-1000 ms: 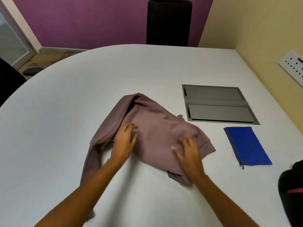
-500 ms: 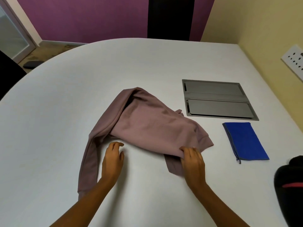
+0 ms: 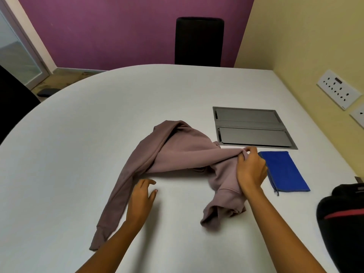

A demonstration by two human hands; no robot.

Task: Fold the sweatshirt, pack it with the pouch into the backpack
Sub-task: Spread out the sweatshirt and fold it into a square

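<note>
The sweatshirt, crumpled on the table just left of the blue pouch, looks soft and limp, so the right hand pinches its edge in a closed grip while the left hand rests open beside it.

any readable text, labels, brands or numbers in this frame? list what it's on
None can be read.
Socket panel on the yellow wall: a small dark mark at its lower corner, too small to read.
Backpack: a red stripe and a small grey tab, no legible print.
Sweatshirt, pouch, grey cable hatch in the table: no print visible.
</note>
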